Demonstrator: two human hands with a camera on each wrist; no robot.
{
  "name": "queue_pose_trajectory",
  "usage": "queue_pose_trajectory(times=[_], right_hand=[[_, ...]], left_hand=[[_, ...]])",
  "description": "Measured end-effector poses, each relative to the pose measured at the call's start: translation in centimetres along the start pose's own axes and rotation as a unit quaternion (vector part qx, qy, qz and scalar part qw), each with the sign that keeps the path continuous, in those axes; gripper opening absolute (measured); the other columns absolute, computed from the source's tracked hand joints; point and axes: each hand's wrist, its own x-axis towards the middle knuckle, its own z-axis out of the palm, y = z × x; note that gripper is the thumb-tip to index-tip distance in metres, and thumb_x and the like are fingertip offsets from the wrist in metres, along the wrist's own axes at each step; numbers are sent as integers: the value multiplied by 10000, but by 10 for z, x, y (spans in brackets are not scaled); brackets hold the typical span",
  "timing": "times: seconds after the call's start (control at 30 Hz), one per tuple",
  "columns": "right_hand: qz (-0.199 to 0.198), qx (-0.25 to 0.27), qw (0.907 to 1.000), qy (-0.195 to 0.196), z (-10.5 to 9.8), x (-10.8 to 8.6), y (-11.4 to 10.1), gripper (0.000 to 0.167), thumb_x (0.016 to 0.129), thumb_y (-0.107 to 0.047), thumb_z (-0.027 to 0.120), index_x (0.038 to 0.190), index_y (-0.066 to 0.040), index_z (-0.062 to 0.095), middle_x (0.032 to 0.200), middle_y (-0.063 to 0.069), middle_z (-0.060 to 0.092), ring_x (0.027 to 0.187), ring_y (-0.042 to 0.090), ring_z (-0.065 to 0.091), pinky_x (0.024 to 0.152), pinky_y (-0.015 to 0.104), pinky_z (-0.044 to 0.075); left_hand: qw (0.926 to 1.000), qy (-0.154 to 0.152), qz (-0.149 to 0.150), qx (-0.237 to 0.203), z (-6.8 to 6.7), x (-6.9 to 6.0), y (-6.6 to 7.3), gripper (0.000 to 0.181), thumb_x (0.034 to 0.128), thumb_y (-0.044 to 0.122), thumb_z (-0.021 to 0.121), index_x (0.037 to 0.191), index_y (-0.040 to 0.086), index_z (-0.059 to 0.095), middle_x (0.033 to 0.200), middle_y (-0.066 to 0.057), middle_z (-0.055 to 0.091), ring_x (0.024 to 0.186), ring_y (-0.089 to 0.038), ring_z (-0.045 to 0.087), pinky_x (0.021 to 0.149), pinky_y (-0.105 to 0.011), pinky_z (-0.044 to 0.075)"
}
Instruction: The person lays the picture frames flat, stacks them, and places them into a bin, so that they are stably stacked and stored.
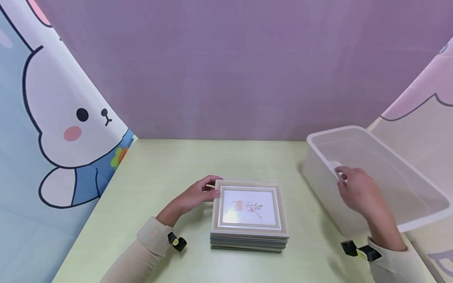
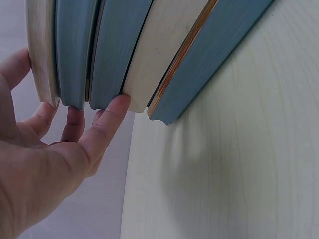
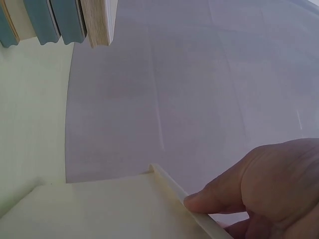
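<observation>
A stack of picture frames (image 1: 247, 241) lies on the table, with several frames one on another. The top picture frame (image 1: 249, 208) has a pale border and a small floral print. My left hand (image 1: 189, 196) touches the stack at its far left corner. In the left wrist view, the fingers of that hand (image 2: 55, 159) rest against the edges of blue and cream frames (image 2: 119, 50). To the right stands a white plastic bin (image 1: 323, 196). My right hand (image 1: 361, 192) pinches its near-left rim, thumb on the rim in the right wrist view.
The pale wood-grain table (image 1: 170, 157) ends at a purple backdrop (image 1: 219, 70). A cartoon rabbit cloth (image 1: 56, 129) hangs along the left, and another printed cloth (image 1: 417, 129) is behind the bin on the right. Each wrist carries a small black camera (image 1: 177, 241).
</observation>
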Motion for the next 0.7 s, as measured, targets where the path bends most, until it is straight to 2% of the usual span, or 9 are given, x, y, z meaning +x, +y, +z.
queue_pose_trajectory(times=[0.7], right_hand=[[-577, 145, 9982, 116, 7, 17, -15, 351, 933, 10, 546, 1275, 57, 610, 1042, 284, 665, 951, 428, 607, 784, 577, 507]], left_hand=[[10000, 42, -83, -2, 1, -3, 0, 499, 982, 361, 680, 1436, 248, 507, 1350, -62, 564, 1232, -255, 540, 996, -391, 563]])
